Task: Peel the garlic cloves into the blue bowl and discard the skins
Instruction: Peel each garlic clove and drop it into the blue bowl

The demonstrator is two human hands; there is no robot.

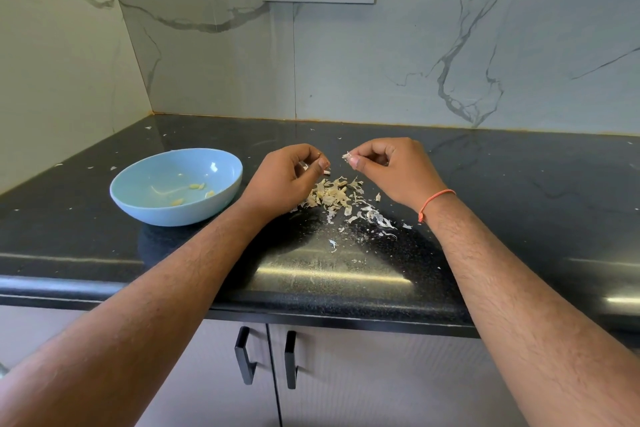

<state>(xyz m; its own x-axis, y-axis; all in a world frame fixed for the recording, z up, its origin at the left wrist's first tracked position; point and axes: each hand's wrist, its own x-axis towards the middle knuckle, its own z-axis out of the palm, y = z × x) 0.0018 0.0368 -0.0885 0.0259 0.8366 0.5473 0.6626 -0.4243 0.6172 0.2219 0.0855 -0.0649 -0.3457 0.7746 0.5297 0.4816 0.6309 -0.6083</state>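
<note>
Right of the blue bowl [131,199], above the skin pile [334,196], the left hand [287,177] curled around something mostly hidden, perhaps a clove; the right hand [388,166] pinched a papery skin scrap [346,156]. Peeled cloves [197,186] lay inside the bowl. No writing was legible.

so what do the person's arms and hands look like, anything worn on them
Both forearms are bare and hairy, with no sleeves in view. The right wrist carries a thin orange thread bracelet with a short loose end hanging from it. The left hand and right hand show no rings, gloves or watch.
</note>
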